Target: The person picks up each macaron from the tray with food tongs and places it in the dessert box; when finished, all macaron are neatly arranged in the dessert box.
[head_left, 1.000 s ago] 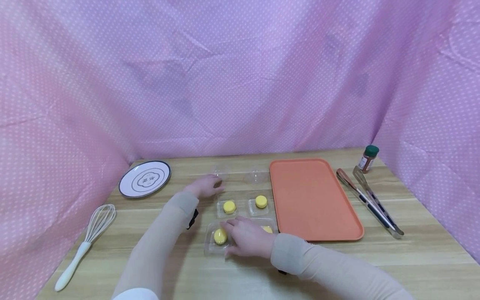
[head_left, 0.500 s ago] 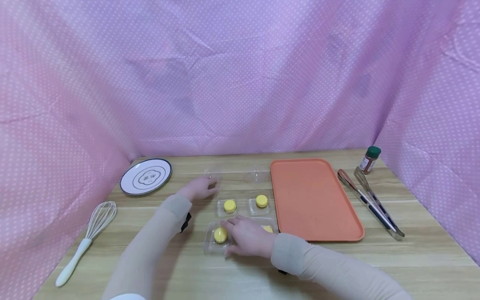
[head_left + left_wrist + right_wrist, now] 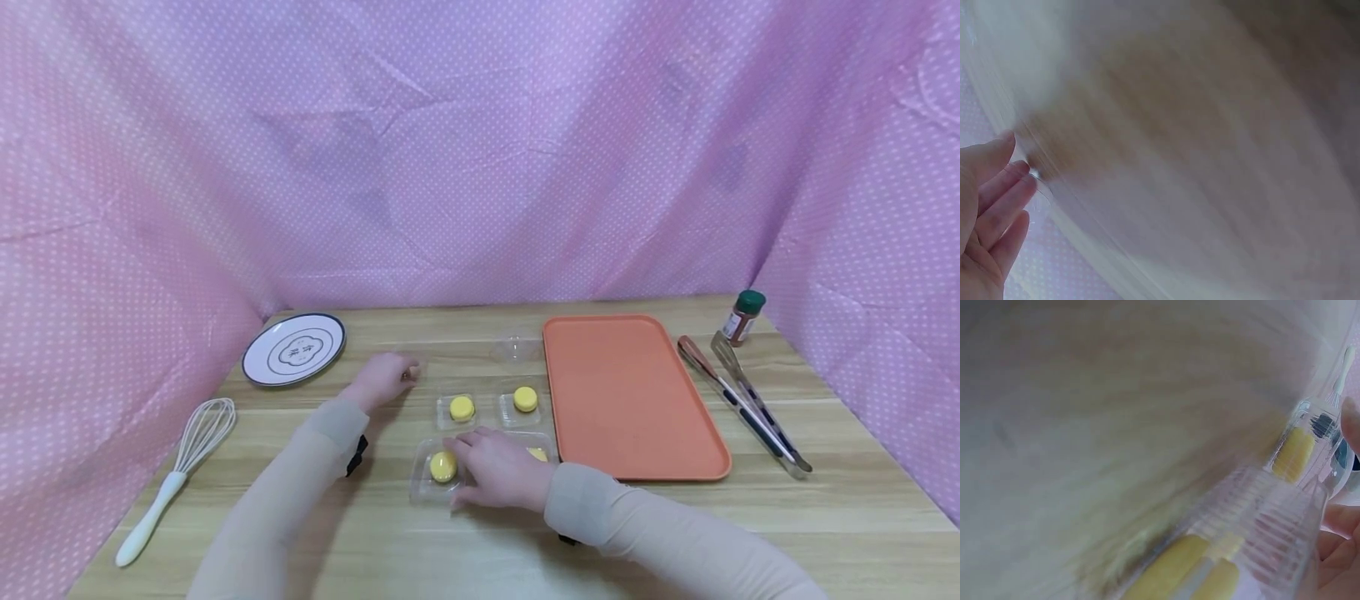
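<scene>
My left hand point(image 3: 382, 379) pinches a clear plastic lid point(image 3: 1042, 190) by its edge, left of the yellow macarons; the lid is faint against the wood. My right hand point(image 3: 506, 469) grips a clear plastic box point(image 3: 423, 492) from above, thumb at the near side and fingers at the far side. A yellow macaron point(image 3: 443, 467) sits in that box. Partly behind the hand shows another yellow macaron point(image 3: 537, 454), its box mostly hidden. Farther back, two more yellow macarons, one left point(image 3: 462, 408) and one right point(image 3: 526, 399), lie in clear trays.
An orange tray point(image 3: 630, 400) lies right of the boxes. Tongs point(image 3: 757, 408) and a green-capped jar point(image 3: 742, 318) are at far right. A clear domed lid point(image 3: 516, 348) stands behind the macarons. At left are a plate point(image 3: 294, 350) and a whisk point(image 3: 180, 475).
My left hand has moved left, away from the macarons, and the clear lid has gone left with it. My right hand has stayed in place on the box.
</scene>
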A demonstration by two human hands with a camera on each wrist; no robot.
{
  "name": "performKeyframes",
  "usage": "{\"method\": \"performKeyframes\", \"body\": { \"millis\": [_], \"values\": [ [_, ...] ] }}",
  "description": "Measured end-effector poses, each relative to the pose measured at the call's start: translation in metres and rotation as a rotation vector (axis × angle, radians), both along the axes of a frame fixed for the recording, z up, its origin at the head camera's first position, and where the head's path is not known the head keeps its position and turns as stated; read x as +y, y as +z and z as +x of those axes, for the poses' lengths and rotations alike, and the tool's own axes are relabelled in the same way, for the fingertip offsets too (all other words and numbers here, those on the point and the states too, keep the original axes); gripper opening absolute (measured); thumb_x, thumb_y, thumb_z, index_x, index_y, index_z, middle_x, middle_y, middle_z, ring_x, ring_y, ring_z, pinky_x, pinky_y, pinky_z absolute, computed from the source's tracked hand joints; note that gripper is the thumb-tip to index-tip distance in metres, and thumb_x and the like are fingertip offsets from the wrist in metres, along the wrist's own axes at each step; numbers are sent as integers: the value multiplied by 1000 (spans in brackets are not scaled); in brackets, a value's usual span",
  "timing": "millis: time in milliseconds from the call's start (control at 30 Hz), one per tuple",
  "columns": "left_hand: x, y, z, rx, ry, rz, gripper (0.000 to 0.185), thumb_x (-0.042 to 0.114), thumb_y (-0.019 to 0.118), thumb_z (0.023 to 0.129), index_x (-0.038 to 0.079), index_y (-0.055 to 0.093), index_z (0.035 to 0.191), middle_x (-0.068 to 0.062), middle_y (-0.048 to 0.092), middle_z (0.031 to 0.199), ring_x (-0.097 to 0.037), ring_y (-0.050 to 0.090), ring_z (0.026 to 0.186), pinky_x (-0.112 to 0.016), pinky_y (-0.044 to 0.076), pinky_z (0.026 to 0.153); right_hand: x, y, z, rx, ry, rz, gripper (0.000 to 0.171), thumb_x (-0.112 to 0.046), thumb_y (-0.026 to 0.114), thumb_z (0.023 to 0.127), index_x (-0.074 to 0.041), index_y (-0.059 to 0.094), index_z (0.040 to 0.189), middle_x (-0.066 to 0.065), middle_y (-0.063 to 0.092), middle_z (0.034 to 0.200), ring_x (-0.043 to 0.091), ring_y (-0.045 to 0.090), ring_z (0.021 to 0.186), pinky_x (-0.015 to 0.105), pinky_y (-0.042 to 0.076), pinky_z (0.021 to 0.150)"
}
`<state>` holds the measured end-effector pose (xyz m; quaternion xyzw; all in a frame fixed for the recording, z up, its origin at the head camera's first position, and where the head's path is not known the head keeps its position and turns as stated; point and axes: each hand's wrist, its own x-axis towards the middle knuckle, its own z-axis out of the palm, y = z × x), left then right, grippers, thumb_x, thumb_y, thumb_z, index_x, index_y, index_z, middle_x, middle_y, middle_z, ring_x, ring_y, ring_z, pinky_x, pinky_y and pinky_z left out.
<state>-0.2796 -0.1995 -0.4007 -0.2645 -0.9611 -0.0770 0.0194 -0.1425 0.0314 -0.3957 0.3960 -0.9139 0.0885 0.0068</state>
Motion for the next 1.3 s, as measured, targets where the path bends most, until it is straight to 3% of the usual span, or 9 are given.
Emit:
{"method": "performKeyframes", "body": {
  "millis": [367,633,867,1067,1167,1300],
  "values": [
    [-8,-2,7,25,5,121,23,6,68,83,0,67,105,-13,71,96,-23,66,83,-38,57,79,4,0,-1,29,36,24,80,-58,66,76,-11,47,137,5,61,127,21,58,115,32,48,99],
    [-11,9,15,-12,60,249,27,2,60,87,-2,63,114,-10,69,84,-18,63,74,-36,57,71,7,1,-3,34,53,23,82,-60,64,76,-11,45,139,11,56,133,26,56,118,36,47,101],
    [-14,18,18,11,119,278,31,3,64,86,-4,61,116,-13,69,86,-21,64,75,-34,57,70,14,9,-9,12,45,-60,76,-51,67,80,-9,45,139,11,55,134,25,55,119,38,45,103],
    [-17,27,24,70,165,330,35,3,65,86,-6,58,120,-13,68,83,-25,64,75,-38,55,68,23,22,-15,61,38,-162,65,-44,70,82,-6,53,132,10,61,125,25,59,113,38,49,98],
    [-20,31,27,86,192,394,38,3,65,87,-7,56,122,-14,68,83,-27,65,77,-38,54,67,28,26,-18,121,32,-212,59,-41,72,80,-6,58,126,10,63,121,25,61,110,37,50,96],
    [-22,34,33,53,235,515,39,4,64,87,-5,56,124,-16,68,86,-28,66,78,-31,53,63,34,28,-23,154,3,-286,56,-37,74,79,-5,60,122,9,65,118,25,62,108,37,51,95]
  ]
}}
